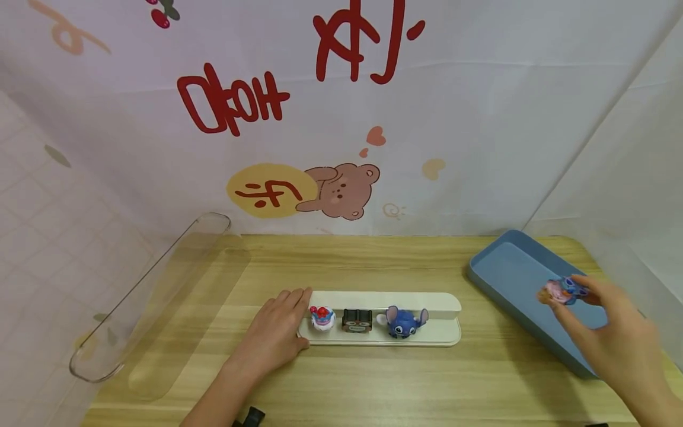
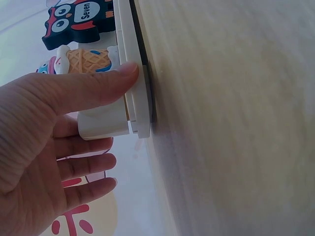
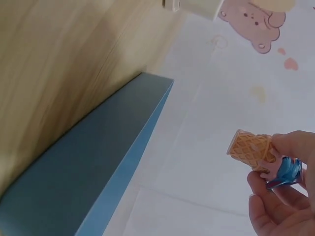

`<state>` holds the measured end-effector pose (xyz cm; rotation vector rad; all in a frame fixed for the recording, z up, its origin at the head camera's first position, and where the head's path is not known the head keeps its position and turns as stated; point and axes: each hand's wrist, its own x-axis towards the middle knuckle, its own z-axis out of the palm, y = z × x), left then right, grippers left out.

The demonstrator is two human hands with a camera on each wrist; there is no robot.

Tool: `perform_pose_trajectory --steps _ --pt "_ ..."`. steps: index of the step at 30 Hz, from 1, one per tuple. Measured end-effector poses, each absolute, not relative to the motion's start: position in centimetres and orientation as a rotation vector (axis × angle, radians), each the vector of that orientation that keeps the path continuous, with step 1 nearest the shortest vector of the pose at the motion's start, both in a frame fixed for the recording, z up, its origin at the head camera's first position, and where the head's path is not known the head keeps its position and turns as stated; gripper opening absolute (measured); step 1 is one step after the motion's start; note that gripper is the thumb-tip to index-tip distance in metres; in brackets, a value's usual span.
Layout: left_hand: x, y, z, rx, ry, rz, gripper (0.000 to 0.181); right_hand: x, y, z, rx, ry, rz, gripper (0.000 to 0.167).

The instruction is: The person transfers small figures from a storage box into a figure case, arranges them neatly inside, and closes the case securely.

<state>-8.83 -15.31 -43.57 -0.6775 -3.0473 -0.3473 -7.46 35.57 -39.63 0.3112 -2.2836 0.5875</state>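
Observation:
My right hand point(image 1: 621, 332) pinches an ice-cream-cone figurine point(image 1: 557, 291) between thumb and fingers, above the blue tray point(image 1: 512, 270). In the right wrist view its waffle cone point(image 3: 251, 149) points away from the fingers, with pink and blue parts by the fingertips. My left hand point(image 1: 274, 335) grips the left end of a long white display stand point(image 1: 384, 300), thumb along the front edge and fingers round the back. On the stand sit a cone figurine with a white-and-red top point(image 1: 322, 319), a dark owl-like figurine point(image 1: 357, 321) and a blue big-eared figurine point(image 1: 404, 323).
A long clear plastic cover point(image 1: 184, 302) stands at the left of the wooden table point(image 1: 373, 385). Behind the table hangs a white printed cloth point(image 1: 469, 130). The blue tray lies slanted at the right, with raised walls.

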Motion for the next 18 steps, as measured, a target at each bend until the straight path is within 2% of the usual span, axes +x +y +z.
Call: perform_pose_trajectory --steps 18 --pt "-8.8 -15.3 -43.8 -0.679 -3.034 -0.344 0.097 -7.4 32.7 -40.7 0.496 -2.239 0.639 0.083"
